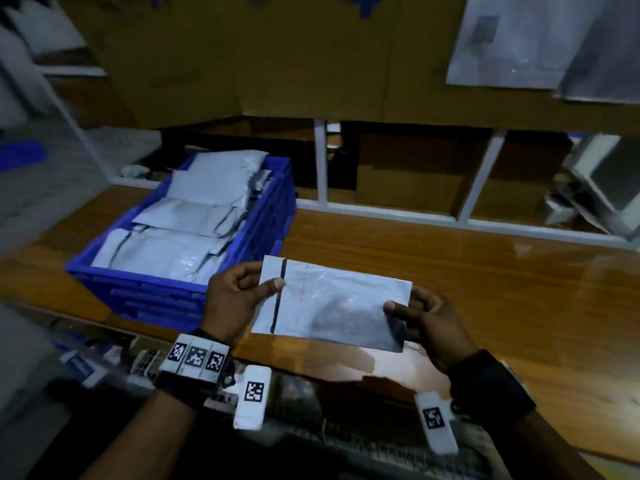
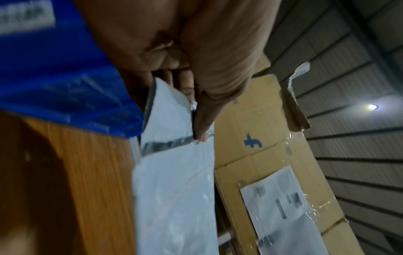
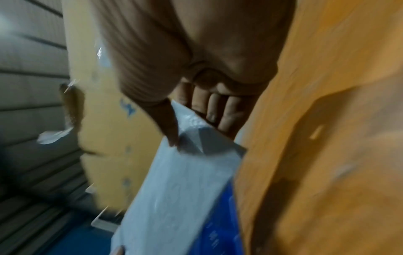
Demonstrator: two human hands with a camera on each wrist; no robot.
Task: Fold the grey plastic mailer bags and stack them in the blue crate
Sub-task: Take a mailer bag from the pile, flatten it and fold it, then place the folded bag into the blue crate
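Note:
A grey mailer bag (image 1: pixel 332 303), folded into a flat rectangle with a dark strip near its left end, hangs above the wooden table between both hands. My left hand (image 1: pixel 239 296) pinches its left edge, thumb on top by the strip; the same bag (image 2: pixel 174 172) and hand (image 2: pixel 196 96) fill the left wrist view. My right hand (image 1: pixel 415 317) pinches the right edge, thumb on top, fingers underneath; the right wrist view shows that hand (image 3: pixel 187 120) on the bag (image 3: pixel 185 181). The blue crate (image 1: pixel 256 233) stands to the left, holding several folded grey bags (image 1: pixel 180 244).
The wooden table (image 1: pixel 450 278) stretches right of the crate. Behind it run white frame posts (image 1: pixel 320 161) with cardboard boxes (image 1: pixel 311 57) above and below. A paper label (image 1: pixel 509 39) is taped to a box at the upper right. A wire shelf lies below the table's near edge.

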